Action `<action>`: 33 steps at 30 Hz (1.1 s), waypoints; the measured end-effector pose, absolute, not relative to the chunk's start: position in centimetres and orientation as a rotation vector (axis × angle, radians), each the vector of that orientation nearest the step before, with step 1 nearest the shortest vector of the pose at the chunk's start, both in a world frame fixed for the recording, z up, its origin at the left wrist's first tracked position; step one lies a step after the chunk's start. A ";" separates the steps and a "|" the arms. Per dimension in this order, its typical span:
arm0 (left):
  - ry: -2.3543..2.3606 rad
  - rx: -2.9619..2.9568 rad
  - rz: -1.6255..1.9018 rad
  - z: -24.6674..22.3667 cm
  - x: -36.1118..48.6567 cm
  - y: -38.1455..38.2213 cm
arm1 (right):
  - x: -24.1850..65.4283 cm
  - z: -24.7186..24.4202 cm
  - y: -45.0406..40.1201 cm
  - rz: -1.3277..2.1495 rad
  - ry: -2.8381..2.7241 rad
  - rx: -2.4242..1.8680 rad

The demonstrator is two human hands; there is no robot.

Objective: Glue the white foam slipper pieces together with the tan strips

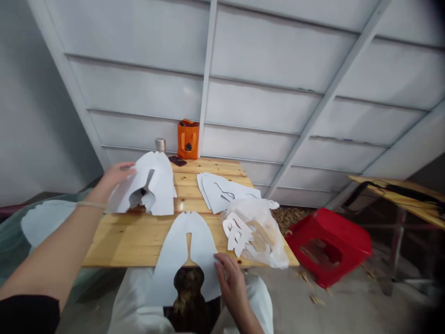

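A white cut-out sheet (158, 185) at upper left is gripped at its edge by the left hand (120, 175); a second cut-out sheet (181, 250) at bottom centre is touched by the half-open right hand (231, 278)

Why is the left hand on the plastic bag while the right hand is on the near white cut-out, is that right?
The left hand is wrong: the head view shows the left hand on the far white cut-out, not on the bag. The right hand is on the near white cut-out, as you said.
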State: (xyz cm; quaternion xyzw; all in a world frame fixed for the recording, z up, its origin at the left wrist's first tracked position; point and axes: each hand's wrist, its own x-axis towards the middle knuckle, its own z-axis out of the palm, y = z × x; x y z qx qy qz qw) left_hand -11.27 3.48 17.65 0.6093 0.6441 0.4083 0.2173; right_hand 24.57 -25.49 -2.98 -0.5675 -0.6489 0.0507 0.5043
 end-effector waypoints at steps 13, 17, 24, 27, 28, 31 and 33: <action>0.989 2.240 0.898 5.6 0.7 -9.7 | 31.9 0.5 -20.0 0.195 -1.345 -2.213; 0.840 2.194 0.742 3.8 4.6 -13.8 | 32.6 0.0 -18.5 0.253 -1.308 -2.323; 0.739 2.114 0.762 3.4 6.3 -15.9 | 34.1 0.1 -17.5 0.326 -1.250 -2.267; 0.733 2.081 0.793 3.3 6.4 -16.2 | 34.9 0.6 -17.5 0.356 -1.237 -2.151; 0.736 2.076 0.804 3.3 6.5 -16.2 | 35.2 1.0 -17.6 0.365 -1.229 -2.107; 0.744 2.040 0.847 3.3 6.5 -16.1 | 36.3 2.8 -18.1 0.340 -1.177 -1.986; 0.759 1.977 0.900 3.5 6.7 -16.2 | 36.5 4.5 -18.8 0.285 -1.124 -1.925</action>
